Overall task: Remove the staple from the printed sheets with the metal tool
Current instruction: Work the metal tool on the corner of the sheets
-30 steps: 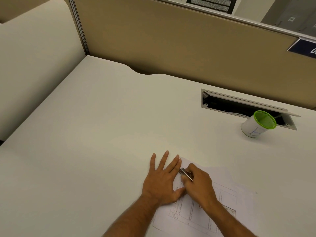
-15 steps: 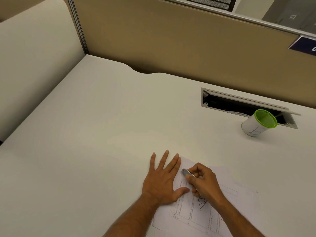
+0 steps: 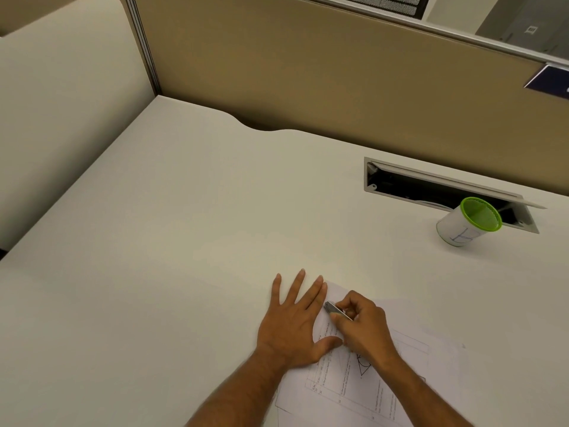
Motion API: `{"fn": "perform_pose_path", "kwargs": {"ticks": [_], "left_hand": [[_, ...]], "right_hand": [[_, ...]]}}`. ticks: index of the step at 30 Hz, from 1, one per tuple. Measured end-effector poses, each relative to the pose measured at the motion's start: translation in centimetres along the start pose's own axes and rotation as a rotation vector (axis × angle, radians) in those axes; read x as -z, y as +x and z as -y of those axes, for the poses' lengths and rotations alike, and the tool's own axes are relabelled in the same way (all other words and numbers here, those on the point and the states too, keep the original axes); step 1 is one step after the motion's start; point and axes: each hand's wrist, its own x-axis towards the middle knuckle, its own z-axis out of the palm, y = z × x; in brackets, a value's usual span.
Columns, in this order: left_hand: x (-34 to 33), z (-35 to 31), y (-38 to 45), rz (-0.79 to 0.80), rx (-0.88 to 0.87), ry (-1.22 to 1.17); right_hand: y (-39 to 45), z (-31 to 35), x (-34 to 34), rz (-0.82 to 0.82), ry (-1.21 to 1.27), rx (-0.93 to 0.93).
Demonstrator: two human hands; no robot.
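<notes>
**Fingers pinned flat, tool tip at the corner**

The fingers (image 3: 295, 291) of the left hand (image 3: 292, 328) are spread wide and pressed flat, gripping nothing; the thumb and the heel of the palm weigh down the left margin of the printed sheets (image 3: 369, 392), while the fingertips reach past the paper's edge onto the bare desk (image 3: 154, 241). Just to the right, the right hand (image 3: 366, 328) is curled tight around the metal tool (image 3: 335, 310), thumb and forefinger pinching its shaft. The tool's long axis slants up and to the left, its tip sitting at the sheets' upper-left corner, almost touching the left index finger. The staple itself is too small to make out; I judge it lies under or just ahead of that tip, in the narrow gap between the two hands, nearer the right.

The coming move looks like a short lever or pull at that corner, so the slant of the tool against the paper edge is what matters. The left fingers crowd the tip closely; a slip toward them is the risk. The desk is open to the left and beyond the hands. Farther right, well apart, a green-rimmed cup (image 3: 468, 223) stands beside an open cable slot (image 3: 431, 189).
</notes>
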Motion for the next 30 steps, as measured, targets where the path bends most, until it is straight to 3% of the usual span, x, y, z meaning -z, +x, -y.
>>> {"fn": "perform_pose_path", "kwargs": {"ticks": [16, 30], "left_hand": [[-0.2, 0.1, -0.1, -0.012, -0.005, 0.013], [-0.2, 0.1, -0.1, 0.008, -0.004, 0.021]], "right_hand": [[-0.8, -2.3, -1.8, -0.186, -0.496, 0.444], [-0.7, -3.0, -1.9, -0.192, -0.461, 0.513]]}}
